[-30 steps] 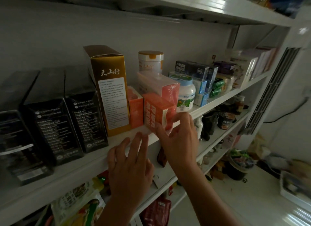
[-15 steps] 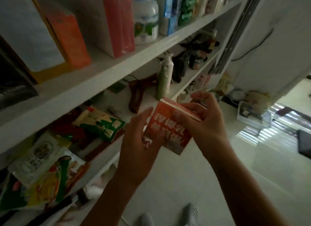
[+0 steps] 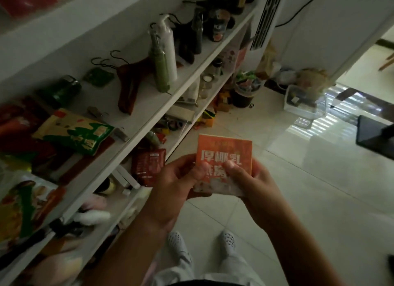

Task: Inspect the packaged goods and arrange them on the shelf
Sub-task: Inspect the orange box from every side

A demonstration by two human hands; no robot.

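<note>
Left hand [image 3: 175,180] and right hand [image 3: 253,179] grip the orange box [image 3: 224,147], seemingly closed.

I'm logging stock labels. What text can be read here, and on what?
"厚椰乳": top line on the orange box.
Second line on the box: partly covered by the left hand and right hand, unreadable.
Print on the green packet and dark red packet: too blurred.

The scene was dim, with the shelf [image 3: 145,98] and both forearms sunk in shadow. Daylight entered from the right and threw bright striped glare across the tiled floor [image 3: 341,119]. The orange box [image 3: 226,155] caught enough light for its white lettering to read. Packets [image 3: 21,207] at the left edge were blurred, and the wide lens bent the shelf boards.
</note>
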